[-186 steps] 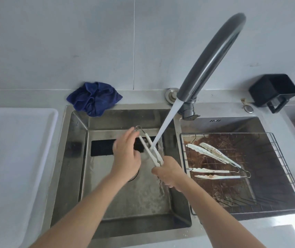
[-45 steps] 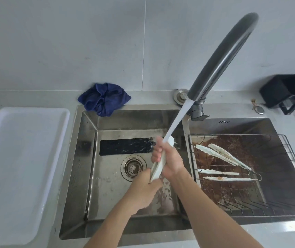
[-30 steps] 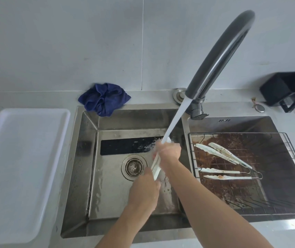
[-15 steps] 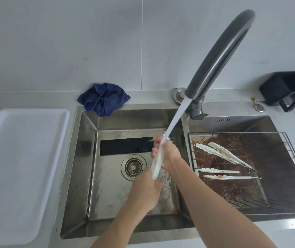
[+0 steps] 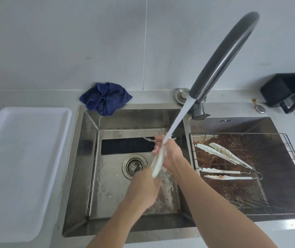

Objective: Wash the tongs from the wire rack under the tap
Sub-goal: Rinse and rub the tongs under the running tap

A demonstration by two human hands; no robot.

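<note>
Over the left sink basin (image 5: 93, 158), white tongs (image 5: 158, 163) stand almost upright under the running water from the dark curved tap (image 5: 222, 56). My left hand (image 5: 143, 188) grips their lower end. My right hand (image 5: 168, 153) is wrapped round their upper part, where the stream lands and splashes. Two more soiled white tongs (image 5: 223, 153) (image 5: 229, 174) lie on the wire rack (image 5: 293, 158) over the right basin.
A crumpled blue cloth (image 5: 105, 98) lies at the sink's back edge. A white tray (image 5: 21, 167) sits on the counter at left. A black holder (image 5: 286, 90) stands at the back right. A drain strainer (image 5: 134, 165) is in the left basin.
Since six seconds ago the tongs were turned from spread open to closed and upright. Over the last second my right hand has slid along their upper part under the stream.
</note>
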